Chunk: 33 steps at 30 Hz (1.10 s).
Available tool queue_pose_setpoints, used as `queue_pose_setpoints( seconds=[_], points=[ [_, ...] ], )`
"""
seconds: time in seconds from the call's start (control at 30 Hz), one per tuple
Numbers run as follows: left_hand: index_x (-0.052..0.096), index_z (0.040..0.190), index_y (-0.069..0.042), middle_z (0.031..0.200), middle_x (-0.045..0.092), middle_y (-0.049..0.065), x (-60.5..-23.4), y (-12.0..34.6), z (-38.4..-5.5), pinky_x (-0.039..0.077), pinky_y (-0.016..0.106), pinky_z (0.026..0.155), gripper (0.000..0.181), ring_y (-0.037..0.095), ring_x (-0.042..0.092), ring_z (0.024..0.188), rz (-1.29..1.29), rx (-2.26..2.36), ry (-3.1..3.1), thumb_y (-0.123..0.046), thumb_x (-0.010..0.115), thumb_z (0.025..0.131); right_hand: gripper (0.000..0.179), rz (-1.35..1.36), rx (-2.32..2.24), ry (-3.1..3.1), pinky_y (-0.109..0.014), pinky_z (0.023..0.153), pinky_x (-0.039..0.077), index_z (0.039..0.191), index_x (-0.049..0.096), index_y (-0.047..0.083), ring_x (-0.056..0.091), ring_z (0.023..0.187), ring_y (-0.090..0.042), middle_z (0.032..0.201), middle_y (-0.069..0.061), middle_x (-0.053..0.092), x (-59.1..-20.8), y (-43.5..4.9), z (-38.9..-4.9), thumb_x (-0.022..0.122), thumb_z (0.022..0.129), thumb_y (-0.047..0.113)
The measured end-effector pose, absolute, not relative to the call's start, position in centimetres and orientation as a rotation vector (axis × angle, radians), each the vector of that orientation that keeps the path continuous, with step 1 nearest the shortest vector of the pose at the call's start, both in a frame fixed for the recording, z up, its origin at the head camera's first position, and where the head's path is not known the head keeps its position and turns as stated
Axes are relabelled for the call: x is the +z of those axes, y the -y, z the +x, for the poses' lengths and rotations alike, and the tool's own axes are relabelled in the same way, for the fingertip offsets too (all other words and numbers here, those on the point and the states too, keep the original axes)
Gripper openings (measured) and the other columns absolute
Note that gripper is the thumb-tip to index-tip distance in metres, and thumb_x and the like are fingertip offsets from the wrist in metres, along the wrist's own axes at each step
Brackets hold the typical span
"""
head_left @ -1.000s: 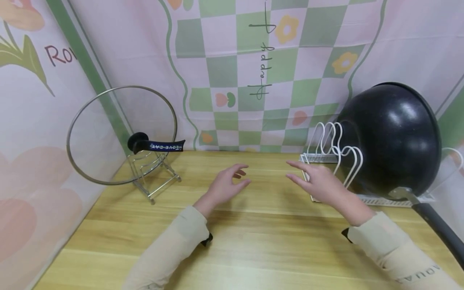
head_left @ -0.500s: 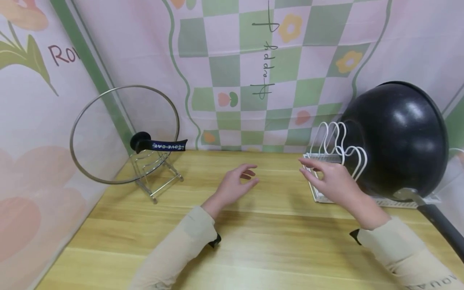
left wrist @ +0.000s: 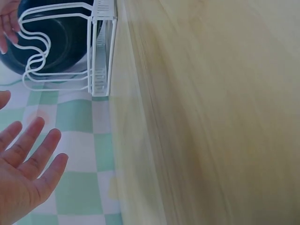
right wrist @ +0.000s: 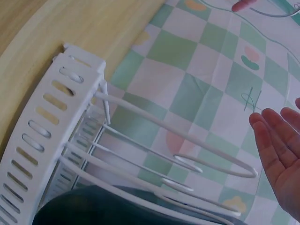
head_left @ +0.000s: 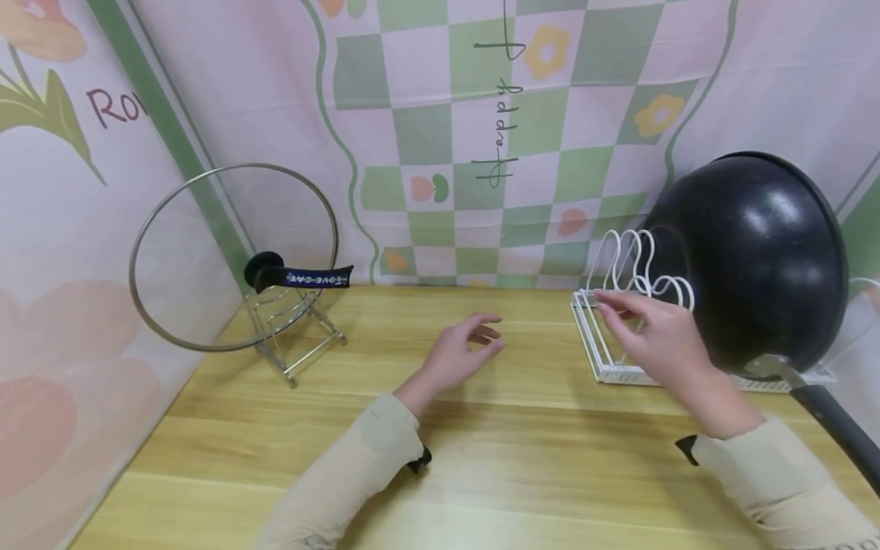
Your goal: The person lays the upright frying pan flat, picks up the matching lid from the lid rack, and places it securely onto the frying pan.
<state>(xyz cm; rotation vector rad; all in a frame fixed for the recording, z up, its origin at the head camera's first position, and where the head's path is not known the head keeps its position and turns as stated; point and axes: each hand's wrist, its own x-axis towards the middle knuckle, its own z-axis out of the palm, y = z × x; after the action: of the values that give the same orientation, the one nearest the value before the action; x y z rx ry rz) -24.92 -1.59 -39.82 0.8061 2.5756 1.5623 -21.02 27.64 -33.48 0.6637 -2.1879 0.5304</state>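
My right hand (head_left: 663, 344) hovers over the left end of a white wire rack (head_left: 587, 344), its fingers slightly bent and pointing left. The right wrist view shows this hand (right wrist: 283, 161) beside the rack's loops (right wrist: 215, 154), with a gap between them. A big black wok (head_left: 756, 252) leans on the rack, underside facing out, its handle (head_left: 828, 420) slanting down to the right. My left hand (head_left: 457, 359) floats above the wooden table, fingers spread and loosely bent, holding nothing. In the left wrist view its fingers (left wrist: 40, 154) are apart, with the rack (left wrist: 101, 56) beyond.
At left, a glass lid (head_left: 199, 267) with a metal rim and black knob (head_left: 264, 271) stands in a small wire stand (head_left: 309, 355). A checkered cloth (head_left: 474, 145) hangs behind the wooden table (head_left: 481, 458). Another patterned cloth (head_left: 55, 252) covers the left side.
The right hand has moved right, from the rack's left edge to over it. The left hand has drifted right too. Wok, lid and racks stay put; the head view has shifted slightly.
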Motion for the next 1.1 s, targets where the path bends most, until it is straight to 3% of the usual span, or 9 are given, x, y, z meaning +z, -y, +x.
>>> queue_pose_setpoints(
  seconds=[0.1,0.33,0.97,1.1],
  points=[
    [0.059,0.141,-0.013,0.122,0.071,0.006,-39.8,1.1,-24.9,0.056,0.032,0.090,0.040,0.018,0.067,0.110,0.816,1.580,-2.559,-0.024,0.066,0.103,0.029,0.660,0.525,2.150,-0.015,0.064,0.047,0.108,0.078,0.000,0.067,0.065,-0.024,0.092,-0.014,0.077,-33.2,-28.0,-21.0,0.077,0.079,-0.003],
    [0.063,0.137,-0.012,0.122,0.071,0.007,-39.8,-0.4,-25.0,0.054,0.028,0.089,0.036,0.014,0.067,0.107,0.872,1.612,-2.526,-0.021,0.066,0.103,0.027,0.581,0.552,2.091,0.001,0.081,0.035,0.107,0.076,-0.004,0.065,0.071,-0.027,0.096,-0.019,0.076,-32.6,-28.6,-20.7,0.076,0.081,-0.007],
    [0.063,0.137,-0.010,0.116,0.073,0.002,-40.4,-4.0,-24.9,0.054,0.022,0.087,0.036,0.009,0.066,0.103,0.848,1.729,-2.401,-0.017,0.067,0.102,0.025,0.390,0.610,2.090,0.002,0.081,0.035,0.111,0.076,-0.002,0.059,0.079,-0.016,0.097,-0.018,0.075,-31.8,-29.4,-20.7,0.074,0.086,-0.006],
    [0.063,0.137,-0.012,0.115,0.073,0.001,-40.3,-4.7,-24.9,0.054,0.022,0.087,0.035,0.008,0.066,0.103,0.839,1.747,-2.372,-0.018,0.067,0.102,0.024,0.355,0.621,2.123,0.003,0.080,0.034,0.111,0.076,-0.002,0.056,0.081,-0.006,0.097,-0.018,0.074,-31.7,-29.5,-20.6,0.073,0.088,-0.004]
  ],
)
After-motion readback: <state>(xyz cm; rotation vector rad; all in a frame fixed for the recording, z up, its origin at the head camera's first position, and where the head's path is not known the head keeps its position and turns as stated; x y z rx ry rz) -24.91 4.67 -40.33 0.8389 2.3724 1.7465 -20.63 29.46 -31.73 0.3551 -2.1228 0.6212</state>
